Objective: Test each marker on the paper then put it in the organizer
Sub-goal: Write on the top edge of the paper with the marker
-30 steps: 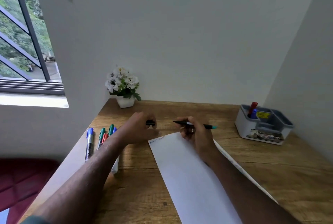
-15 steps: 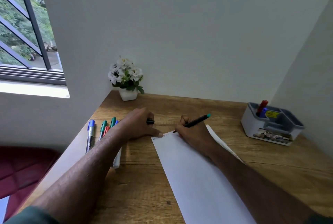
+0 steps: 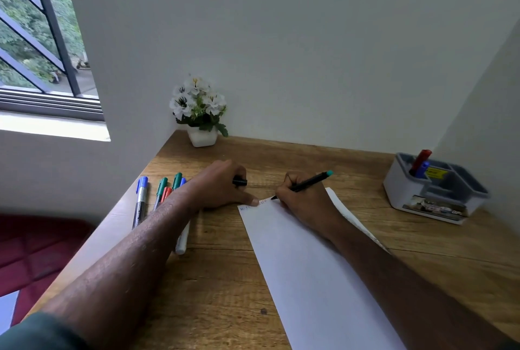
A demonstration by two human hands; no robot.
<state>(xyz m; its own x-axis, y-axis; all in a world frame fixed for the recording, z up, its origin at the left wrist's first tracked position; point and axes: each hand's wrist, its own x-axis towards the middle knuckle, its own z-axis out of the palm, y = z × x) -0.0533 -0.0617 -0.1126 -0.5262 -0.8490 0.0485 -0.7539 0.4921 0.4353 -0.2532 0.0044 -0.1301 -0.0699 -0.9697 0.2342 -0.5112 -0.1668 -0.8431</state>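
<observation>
Untested markers (image 3: pixel 157 197), left of centre: light, rigid, roll-prone; take mid-barrel. Left hand (image 3: pixel 222 186) curled round black cap (image 3: pixel 240 181), thumb pinning paper (image 3: pixel 309 265). Right hand (image 3: pixel 304 203) pinching teal-ended marker (image 3: pixel 306 182), nib on paper. Organizer (image 3: pixel 433 189), right edge.

Soft daylight from the window (image 3: pixel 42 40) at upper left. Bright sill, pale shadows on the tabletop (image 3: pixel 225 279). Bent lines near the edges. Slight blur at right.

Home study corner, indicated by a wooden desk (image 3: pixel 365 237) fitted between plain white walls (image 3: pixel 309 54), a barred window (image 3: pixel 42 40), a potted white flower (image 3: pixel 201 113), a desk organizer (image 3: pixel 405 195).
</observation>
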